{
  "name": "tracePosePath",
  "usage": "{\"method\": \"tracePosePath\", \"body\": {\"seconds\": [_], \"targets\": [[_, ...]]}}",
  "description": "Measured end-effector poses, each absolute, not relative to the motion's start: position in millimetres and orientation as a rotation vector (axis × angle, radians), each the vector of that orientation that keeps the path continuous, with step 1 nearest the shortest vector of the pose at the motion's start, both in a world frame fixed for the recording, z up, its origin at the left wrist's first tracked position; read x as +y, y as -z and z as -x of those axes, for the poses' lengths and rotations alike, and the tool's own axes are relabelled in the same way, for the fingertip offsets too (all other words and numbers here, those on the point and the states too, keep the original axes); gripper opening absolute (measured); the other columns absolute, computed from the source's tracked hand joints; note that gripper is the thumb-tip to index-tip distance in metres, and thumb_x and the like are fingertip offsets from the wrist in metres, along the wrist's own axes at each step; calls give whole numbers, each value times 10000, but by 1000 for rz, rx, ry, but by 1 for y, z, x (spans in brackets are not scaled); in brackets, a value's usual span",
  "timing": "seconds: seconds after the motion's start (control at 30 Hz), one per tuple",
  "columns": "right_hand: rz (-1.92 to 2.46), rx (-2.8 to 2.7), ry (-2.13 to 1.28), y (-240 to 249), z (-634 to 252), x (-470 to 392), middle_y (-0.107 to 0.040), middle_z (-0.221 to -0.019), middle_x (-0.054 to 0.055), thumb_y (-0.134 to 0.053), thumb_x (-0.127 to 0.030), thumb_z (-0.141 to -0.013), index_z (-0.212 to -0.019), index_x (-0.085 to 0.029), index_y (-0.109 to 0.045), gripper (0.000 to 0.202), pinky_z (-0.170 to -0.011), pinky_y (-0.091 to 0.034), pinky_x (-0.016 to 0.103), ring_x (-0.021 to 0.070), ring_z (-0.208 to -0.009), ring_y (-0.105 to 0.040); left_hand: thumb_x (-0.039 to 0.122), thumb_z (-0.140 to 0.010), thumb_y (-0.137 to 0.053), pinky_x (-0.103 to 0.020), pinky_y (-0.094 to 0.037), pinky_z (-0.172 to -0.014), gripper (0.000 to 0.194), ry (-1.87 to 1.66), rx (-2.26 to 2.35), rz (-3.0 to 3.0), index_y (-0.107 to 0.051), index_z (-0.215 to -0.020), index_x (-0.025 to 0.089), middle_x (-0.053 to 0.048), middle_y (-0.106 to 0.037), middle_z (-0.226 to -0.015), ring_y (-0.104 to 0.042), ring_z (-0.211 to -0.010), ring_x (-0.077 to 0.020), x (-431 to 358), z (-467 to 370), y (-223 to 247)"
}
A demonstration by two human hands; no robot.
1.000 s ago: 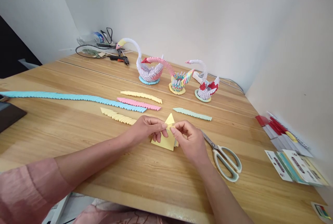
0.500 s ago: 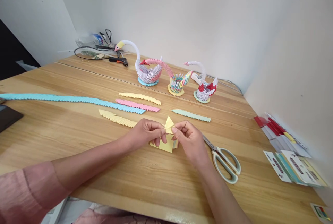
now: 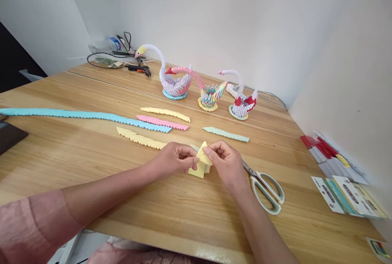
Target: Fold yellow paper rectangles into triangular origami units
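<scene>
Between my fingertips is a small folded piece of yellow paper [image 3: 203, 154], roughly triangular, held just above the table. My left hand [image 3: 179, 158] pinches its left side with thumb and forefinger. My right hand [image 3: 225, 162] grips its upper right part, thumb on the front face. Directly under it lies a stack of coloured paper slips [image 3: 198, 170], yellow on top, partly hidden by the fingers. A yellow chain of folded pieces [image 3: 139, 138] lies just beyond my left hand. White-handled scissors [image 3: 267, 188] rest to the right of my right hand.
Blue [image 3: 76, 114], pink [image 3: 163, 122] and green [image 3: 226, 134] folded-paper chains lie farther back. Behind them stand three paper swans, one white [image 3: 176, 86], one multicoloured [image 3: 210, 96], one red-and-white [image 3: 241, 106]. Paper packs [image 3: 347, 194] sit at right; a glue gun [image 3: 139, 69] at back left.
The yellow paper has turned in my fingers and shifted slightly right. My right thumb now sits higher on it, and my left fingers have moved a little right.
</scene>
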State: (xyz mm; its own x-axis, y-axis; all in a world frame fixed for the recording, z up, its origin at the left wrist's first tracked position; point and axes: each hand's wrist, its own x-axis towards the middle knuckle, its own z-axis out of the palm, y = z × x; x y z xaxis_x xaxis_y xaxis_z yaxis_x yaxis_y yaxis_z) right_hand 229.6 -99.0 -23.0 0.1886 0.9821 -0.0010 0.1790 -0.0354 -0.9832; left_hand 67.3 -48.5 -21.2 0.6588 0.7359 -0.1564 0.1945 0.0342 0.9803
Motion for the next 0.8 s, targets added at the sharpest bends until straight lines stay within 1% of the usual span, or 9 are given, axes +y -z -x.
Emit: {"method": "tracePosePath", "body": {"seconds": [0.07,0.2,0.3,0.43,0.53,0.8], "targets": [[1435,-1180,-991,24,-229,-99,-548,-596,-11,-642,-457,-740,-684,-178,-541,301,-431,-393,234,111,-493,-478,274,-728,-616,-170,-389,-487,170,-465,800,-1488,-648,-629,140,29,-574,-518,-500,-475,-69,-48,-68,23],[1439,-1212,-936,23,-227,-100,-544,-593,-19,-642,-426,-747,-669,-181,-541,276,-445,-403,233,105,-494,-475,326,-715,-650,-173,-397,-465,220,-432,809,-1413,-650,-617,129,20,-572,-484,-502,-447,-71,-48,-67,24],[1434,-1233,-898,23,-226,-101,-537,-597,-26,-627,-405,-767,-673,-187,-539,253,-460,-405,232,103,-501,-476,315,-724,-652,-168,-395,-443,223,-436,795,-1335,-642,-612,122,12,-590,-488,-509,-435,-69,-48,-67,23],[1434,-1248,-883,24,-226,-101,-554,-630,-21,-611,-416,-779,-686,-193,-537,253,-460,-400,234,99,-494,-467,305,-732,-652,-165,-396,-424,230,-457,793,-1257,-635,-596,120,6,-602,-490,-522,-434,-70,-49,-68,21],[1425,-1247,-886,23,-225,-100,-534,-604,-28,-612,-409,-774,-673,-196,-529,250,-463,-396,232,102,-497,-460,298,-724,-661,-162,-394,-416,226,-469,801,-1229,-632,-588,120,3,-607,-489,-523,-432,-70,-50,-69,21],[1448,-1242,-849,23,-225,-99,-496,-559,-46,-631,-328,-743,-634,-193,-515,209,-473,-341,222,95,-507,-424,307,-731,-667,-161,-417,-428,223,-437,771,-1221,-644,-613,118,6,-611,-495,-533,-441,-69,-49,-68,22]]}}
